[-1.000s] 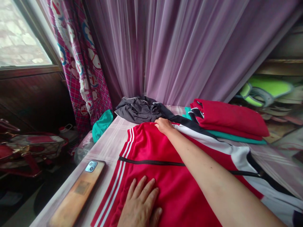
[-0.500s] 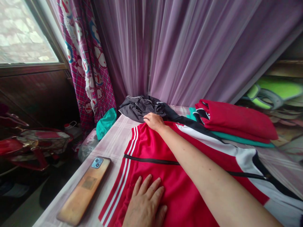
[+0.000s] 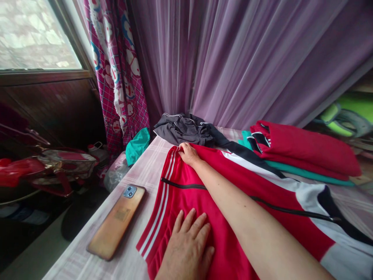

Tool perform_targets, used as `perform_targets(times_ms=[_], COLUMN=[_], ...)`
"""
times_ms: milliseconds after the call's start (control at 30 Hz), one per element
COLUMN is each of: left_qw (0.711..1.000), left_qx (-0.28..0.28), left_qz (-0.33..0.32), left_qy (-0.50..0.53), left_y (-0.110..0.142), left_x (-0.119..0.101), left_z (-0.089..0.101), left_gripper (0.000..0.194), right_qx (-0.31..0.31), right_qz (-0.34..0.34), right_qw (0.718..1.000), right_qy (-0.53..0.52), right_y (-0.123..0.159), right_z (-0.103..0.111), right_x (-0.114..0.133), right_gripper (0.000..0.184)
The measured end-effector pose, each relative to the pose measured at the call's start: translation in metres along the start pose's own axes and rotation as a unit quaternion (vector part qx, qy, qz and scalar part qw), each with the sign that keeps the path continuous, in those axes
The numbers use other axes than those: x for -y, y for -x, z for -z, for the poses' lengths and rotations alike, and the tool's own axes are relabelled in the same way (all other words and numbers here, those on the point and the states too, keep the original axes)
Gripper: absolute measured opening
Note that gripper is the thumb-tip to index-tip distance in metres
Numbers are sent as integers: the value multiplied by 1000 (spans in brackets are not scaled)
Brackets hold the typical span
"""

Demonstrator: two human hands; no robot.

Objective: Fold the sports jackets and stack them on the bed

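Note:
A red sports jacket (image 3: 233,194) with white stripes, a black zip and white and black panels lies spread on the table (image 3: 140,175). My left hand (image 3: 189,245) rests flat on its near part, fingers apart. My right hand (image 3: 189,153) reaches across to the jacket's far left corner, fingers curled on the red cloth beside the stripes. Just beyond that hand lies a crumpled black garment (image 3: 183,128).
A phone (image 3: 118,221) in an orange case lies on the table left of the jacket. A folded red garment (image 3: 309,146) sits on a teal one (image 3: 305,173) at the far right. Purple curtains hang behind. A teal cloth (image 3: 136,144) hangs off the table's left edge.
My right hand has slid left along the jacket's far edge to its corner. The left hand stays flat on the jacket. The view has shifted left.

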State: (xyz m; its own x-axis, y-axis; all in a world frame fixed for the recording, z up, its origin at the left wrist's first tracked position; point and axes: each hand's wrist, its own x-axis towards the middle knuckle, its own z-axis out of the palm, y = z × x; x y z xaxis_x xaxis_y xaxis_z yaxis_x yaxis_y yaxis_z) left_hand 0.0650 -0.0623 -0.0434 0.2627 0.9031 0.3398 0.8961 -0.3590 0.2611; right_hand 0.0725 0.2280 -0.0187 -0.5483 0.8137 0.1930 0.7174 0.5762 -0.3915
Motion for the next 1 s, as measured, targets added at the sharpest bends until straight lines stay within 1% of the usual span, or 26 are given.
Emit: perform_targets(times_ms=[67,133,200,267,333,367,400,433,467,533,600,633,700,767,833,867,933,1000], left_qw=[1000,999,999,996,988,982,977,970,964,957,955,953,943,930,925,925,928,921], left_qx=[5,-1,-29,-83,-139,-160,-162,-156,-138,-89,-48,-35,-24,-19,-14,-5,26,58], left_qz=[8,18,26,36,64,96,141,185,228,277,292,300,332,365,378,375,363,366], left_qy=[12,29,37,28,11,5,-3,-13,-19,-20,-12,-4,14,32,45,54,86,122], left_y=[-2,-3,-3,-1,0,0,1,0,0,-2,-2,-2,-2,-2,-5,-8,-15,-22], left_x=[-4,-6,-4,7,27,39,50,61,69,80,82,82,85,93,106,113,125,132], left_z=[4,8,12,17,25,29,33,37,41,45,47,48,49,51,53,55,58,61], left_gripper=[39,35,32,34,38,39,38,38,40,41,40,40,44,48,51,50,44,36], right_qx=[8,18,18,-1,-27,-40,-49,-48,-37,5,31,33,12,-36,-93,-114,-126,-96], right_qz=[6,8,6,1,-4,-5,-6,-7,-13,-31,-53,-61,-69,-84,-134,-175,-279,-385], right_qw=[1000,1000,1000,1000,999,999,997,996,995,990,986,985,986,985,975,965,935,899], right_qy=[-1,1,5,12,25,37,52,72,95,135,157,160,154,146,149,156,178,186], right_y=[3,11,28,57,96,118,141,163,183,217,237,242,247,251,259,266,284,303], right_z=[0,9,23,40,54,59,62,62,61,55,49,48,52,67,91,105,133,155], right_x=[1,4,5,0,-12,-19,-27,-35,-41,-50,-53,-53,-53,-60,-76,-88,-114,-140], right_gripper=[47,60,62,57,54,53,54,54,54,53,53,52,50,47,46,46,48,49])
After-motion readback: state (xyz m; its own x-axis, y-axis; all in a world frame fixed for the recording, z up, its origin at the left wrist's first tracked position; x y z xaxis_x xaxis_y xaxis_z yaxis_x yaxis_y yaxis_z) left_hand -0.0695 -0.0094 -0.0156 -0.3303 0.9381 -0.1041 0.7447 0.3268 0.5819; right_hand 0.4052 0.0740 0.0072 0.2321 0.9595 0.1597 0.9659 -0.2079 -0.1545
